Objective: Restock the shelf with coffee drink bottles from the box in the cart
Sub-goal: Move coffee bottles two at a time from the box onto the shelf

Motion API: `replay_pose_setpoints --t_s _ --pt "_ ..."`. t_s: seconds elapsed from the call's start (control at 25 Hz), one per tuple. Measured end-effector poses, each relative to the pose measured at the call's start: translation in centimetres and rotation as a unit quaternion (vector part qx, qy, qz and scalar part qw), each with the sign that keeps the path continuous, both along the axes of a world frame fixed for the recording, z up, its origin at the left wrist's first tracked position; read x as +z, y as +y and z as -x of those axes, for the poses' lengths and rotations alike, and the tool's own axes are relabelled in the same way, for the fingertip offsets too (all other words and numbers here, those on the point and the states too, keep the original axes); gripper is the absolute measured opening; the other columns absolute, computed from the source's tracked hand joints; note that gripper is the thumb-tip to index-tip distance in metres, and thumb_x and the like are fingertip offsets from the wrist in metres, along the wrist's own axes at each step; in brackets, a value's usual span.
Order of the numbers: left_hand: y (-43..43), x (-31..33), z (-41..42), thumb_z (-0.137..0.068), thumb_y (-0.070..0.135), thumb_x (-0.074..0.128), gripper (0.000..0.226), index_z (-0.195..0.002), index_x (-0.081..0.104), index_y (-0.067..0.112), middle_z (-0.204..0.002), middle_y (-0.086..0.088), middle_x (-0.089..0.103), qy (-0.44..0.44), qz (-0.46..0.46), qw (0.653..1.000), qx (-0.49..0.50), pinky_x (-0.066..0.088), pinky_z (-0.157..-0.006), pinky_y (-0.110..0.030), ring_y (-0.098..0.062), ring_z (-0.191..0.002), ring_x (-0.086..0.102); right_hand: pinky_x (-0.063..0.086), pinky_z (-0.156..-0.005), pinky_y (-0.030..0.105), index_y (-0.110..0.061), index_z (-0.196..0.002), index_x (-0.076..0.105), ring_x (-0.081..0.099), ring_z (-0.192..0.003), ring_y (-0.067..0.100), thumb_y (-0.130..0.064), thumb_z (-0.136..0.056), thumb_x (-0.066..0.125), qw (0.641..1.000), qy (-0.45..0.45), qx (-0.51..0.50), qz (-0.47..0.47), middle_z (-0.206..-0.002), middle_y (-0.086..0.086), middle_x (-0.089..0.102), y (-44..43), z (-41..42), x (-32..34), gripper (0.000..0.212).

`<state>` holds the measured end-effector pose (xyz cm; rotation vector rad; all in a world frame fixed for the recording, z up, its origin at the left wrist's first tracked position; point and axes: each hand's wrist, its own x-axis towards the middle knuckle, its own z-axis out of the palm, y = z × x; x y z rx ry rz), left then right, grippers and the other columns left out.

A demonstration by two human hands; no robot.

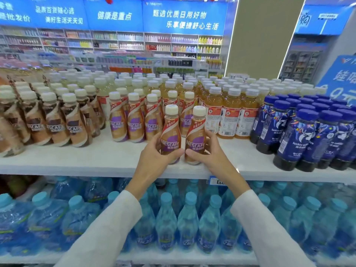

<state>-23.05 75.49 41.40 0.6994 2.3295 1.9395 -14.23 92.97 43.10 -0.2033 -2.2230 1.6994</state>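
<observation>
On the white upper shelf (pixel 115 158), two Nescafé coffee bottles stand side by side near the front edge, one in each hand.

Both have cream caps and brown-and-purple wraps. The left hand (pixel 154 158) curls its fingers round the left bottle (pixel 170 132); the right hand (pixel 210 153) wraps the right bottle (pixel 195 135). Matching Nescafé rows (pixel 134 116) stand just behind, brown-labelled Nescafé bottles (pixel 54 120) to the left, amber drinks (pixel 231 112) and dark-blue Luckin bottles (pixel 308 132) to the right. Below, shrink-wrapped water bottles (pixel 188 224) sit partly hidden by white sleeves (pixel 100 232). Far shelves are blurred.

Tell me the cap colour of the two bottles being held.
Cream-white caps, clearest in the head view.
</observation>
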Motion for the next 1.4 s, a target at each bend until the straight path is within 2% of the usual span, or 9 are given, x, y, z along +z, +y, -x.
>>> replay_pose_setpoints --t_s 0.08,0.2,0.36,0.52,0.6,0.76,1.0,1.16,1.4 --pt "-0.9 -0.1 -0.1 -0.066 0.037 0.094 0.083 -0.137 0.053 0.027 -0.125 0.015 0.065 0.008 0.004 1.000 0.011 0.055 -0.094 -0.027 -0.002 -0.110 0.064 0.049 -0.077 0.012 -0.033 -0.140 0.036 0.057 -0.105 -0.007 -0.029 -0.078 0.086 0.998 0.006 -0.049 -0.030 -0.120 -0.023 0.054 -0.2 -0.5 -0.5 0.079" --pt "-1.3 0.1 -0.1 -0.065 0.031 0.095 0.068 -0.123 0.060 0.026 -0.113 0.016 0.069 0.021 0.014 0.999 0.032 0.056 -0.085 -0.022 0.002 -0.097 0.067 0.049 -0.082 0.015 -0.025 -0.135 0.051 0.062 -0.107 0.000 -0.030 -0.076 0.087 0.993 0.022 -0.105 -0.056 -0.123 -0.012 0.064 -0.4 -0.6 -1.0 0.069" --pt "-0.9 0.1 -0.1 -0.065 0.030 0.095 0.065 -0.122 0.065 0.022 -0.111 0.013 0.073 0.026 0.016 0.999 0.032 0.053 -0.073 -0.010 0.007 -0.090 0.068 0.051 -0.075 0.008 -0.024 -0.133 0.059 0.063 -0.103 -0.002 -0.027 -0.078 0.086 0.991 0.025 -0.106 -0.073 -0.120 -0.012 0.068 -0.7 -0.8 -0.9 0.061" --pt "-0.7 -0.2 -0.8 -0.069 0.030 0.093 0.067 -0.128 0.063 0.022 -0.116 0.012 0.071 0.027 -0.001 0.999 0.038 0.052 -0.071 -0.005 0.004 -0.095 0.068 0.054 -0.091 0.022 -0.025 -0.139 0.054 0.063 -0.109 0.003 -0.034 -0.077 0.087 0.991 0.012 -0.112 -0.076 -0.126 -0.012 0.066 -1.0 -0.9 -0.9 0.070" --pt "-0.4 -0.5 -1.4 -0.070 0.032 0.093 0.072 -0.133 0.060 0.023 -0.119 0.012 0.068 0.040 -0.013 0.998 0.048 0.053 -0.073 -0.008 -0.002 -0.100 0.068 0.053 -0.090 0.022 -0.026 -0.139 0.052 0.063 -0.108 0.003 -0.038 -0.074 0.088 0.988 0.016 -0.135 -0.070 -0.127 -0.013 0.064 -1.4 -0.9 -1.2 0.075" --pt "0.9 -1.1 -1.8 -0.070 0.037 0.092 0.068 -0.129 0.059 0.025 -0.117 0.010 0.068 0.067 -0.007 0.992 0.108 0.055 -0.081 -0.017 -0.004 -0.100 0.066 0.053 -0.079 0.015 -0.035 -0.120 0.055 0.064 -0.094 -0.004 -0.032 -0.076 0.088 0.981 0.035 -0.179 -0.066 -0.113 -0.016 0.066 -2.2 -0.6 -1.7 0.055" --pt "3.0 -0.6 0.0 -0.080 0.037 0.084 0.053 -0.123 0.058 0.019 -0.120 0.003 0.062 0.095 0.064 0.974 0.194 0.048 -0.087 -0.026 -0.016 -0.108 0.061 0.057 -0.089 0.031 -0.025 -0.126 0.062 0.068 -0.097 0.008 -0.031 -0.072 0.090 0.978 0.024 -0.187 -0.088 -0.114 -0.008 0.071 -2.0 2.3 -0.9 0.061" --pt "4.4 0.2 1.3 -0.089 0.029 0.077 0.049 -0.130 0.054 0.016 -0.134 -0.007 0.051 0.091 0.096 0.967 0.217 0.047 -0.100 -0.036 -0.026 -0.120 0.056 0.051 -0.083 0.020 -0.022 -0.132 0.057 0.063 -0.101 0.009 -0.029 -0.076 0.087 0.980 0.020 -0.179 -0.081 -0.124 -0.004 0.068 -1.9 4.6 -0.3 0.064" --pt "5.7 0.1 2.8 -0.091 0.022 0.074 0.050 -0.131 0.045 0.014 -0.134 -0.011 0.054 0.101 0.100 0.966 0.215 0.053 -0.099 -0.040 -0.030 -0.121 0.056 0.052 -0.097 0.034 -0.020 -0.132 0.055 0.064 -0.112 0.018 -0.026 -0.079 0.086 0.978 0.020 -0.194 -0.072 -0.126 0.000 0.067 -1.7 6.1 -0.3 0.061"
